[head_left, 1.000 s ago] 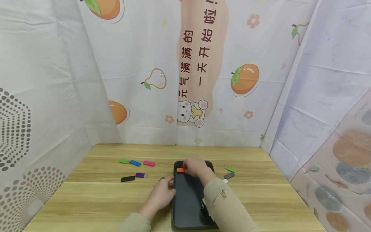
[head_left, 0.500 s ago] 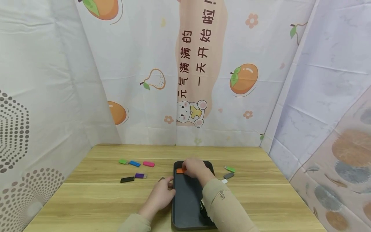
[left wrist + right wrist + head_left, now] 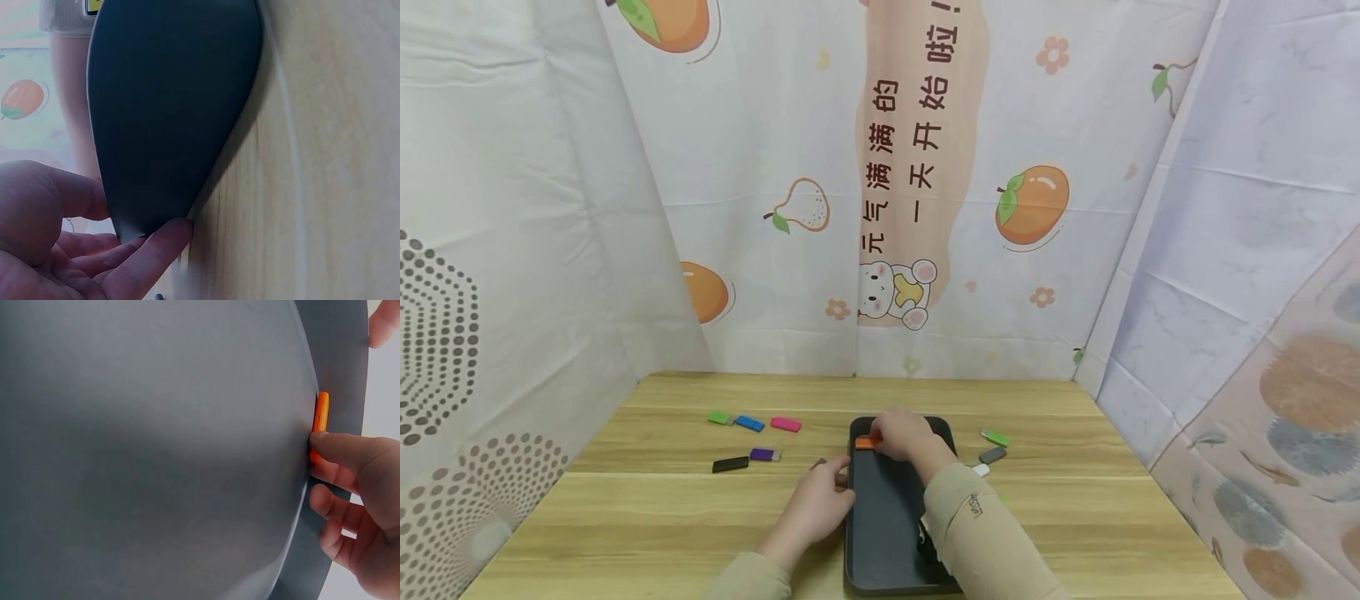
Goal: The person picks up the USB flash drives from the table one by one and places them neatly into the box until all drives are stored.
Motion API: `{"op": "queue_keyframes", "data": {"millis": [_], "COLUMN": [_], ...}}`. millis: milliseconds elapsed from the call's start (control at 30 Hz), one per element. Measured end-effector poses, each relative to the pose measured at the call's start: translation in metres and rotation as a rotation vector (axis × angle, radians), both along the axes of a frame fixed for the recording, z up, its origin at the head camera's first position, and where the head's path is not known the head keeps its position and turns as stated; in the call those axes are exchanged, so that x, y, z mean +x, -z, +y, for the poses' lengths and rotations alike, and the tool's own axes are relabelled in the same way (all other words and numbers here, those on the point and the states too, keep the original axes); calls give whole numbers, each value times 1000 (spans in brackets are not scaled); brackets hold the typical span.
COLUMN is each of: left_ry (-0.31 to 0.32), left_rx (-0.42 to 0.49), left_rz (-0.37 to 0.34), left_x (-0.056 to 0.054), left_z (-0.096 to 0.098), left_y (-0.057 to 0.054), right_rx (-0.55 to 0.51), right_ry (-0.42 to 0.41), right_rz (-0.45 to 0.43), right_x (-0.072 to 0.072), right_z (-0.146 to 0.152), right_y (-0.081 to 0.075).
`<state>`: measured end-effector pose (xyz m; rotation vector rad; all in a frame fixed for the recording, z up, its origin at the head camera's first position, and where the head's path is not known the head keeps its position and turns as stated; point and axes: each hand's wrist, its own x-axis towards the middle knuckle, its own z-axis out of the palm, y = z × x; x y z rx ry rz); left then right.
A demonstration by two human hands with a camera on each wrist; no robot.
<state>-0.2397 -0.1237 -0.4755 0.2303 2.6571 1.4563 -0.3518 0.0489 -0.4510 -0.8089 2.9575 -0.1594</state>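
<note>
An orange USB flash drive [image 3: 866, 443] lies in the far left corner area of a black tray [image 3: 887, 508], pinched by the thumb and a finger of my right hand [image 3: 904, 433]. In the right wrist view the orange drive [image 3: 321, 409] stands against the tray's wall, its lower part covered by the fingers. My left hand [image 3: 822, 498] holds the tray's left side. In the left wrist view my left hand's fingers [image 3: 153, 256] touch the tray's outer wall [image 3: 169, 112], with the thumb at the rim.
Left on the wooden table lie green [image 3: 718, 417], blue [image 3: 749, 422], pink [image 3: 786, 424], purple [image 3: 765, 454] and black [image 3: 731, 464] drives. Right of the tray are green [image 3: 996, 437], grey [image 3: 992, 455] and white [image 3: 981, 470] ones. A black thing [image 3: 927, 543] shows beside my right sleeve.
My right hand and the orange drive have shifted very slightly toward me. A bit of green now shows beside the right sleeve. The left hand keeps its place on the tray.
</note>
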Motion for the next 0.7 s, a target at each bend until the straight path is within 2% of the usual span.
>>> {"op": "queue_keyframes", "data": {"millis": [400, 700], "left_ry": [4, -1], "left_rx": [8, 8], "left_rz": [-4, 5], "left_x": [0, 1], "left_z": [1, 0], "left_y": [0, -2], "right_rx": [-3, -91], "right_ry": [8, -52], "right_rz": [-31, -28], "right_x": [-4, 1], "right_z": [6, 17], "right_y": [-3, -26]}}
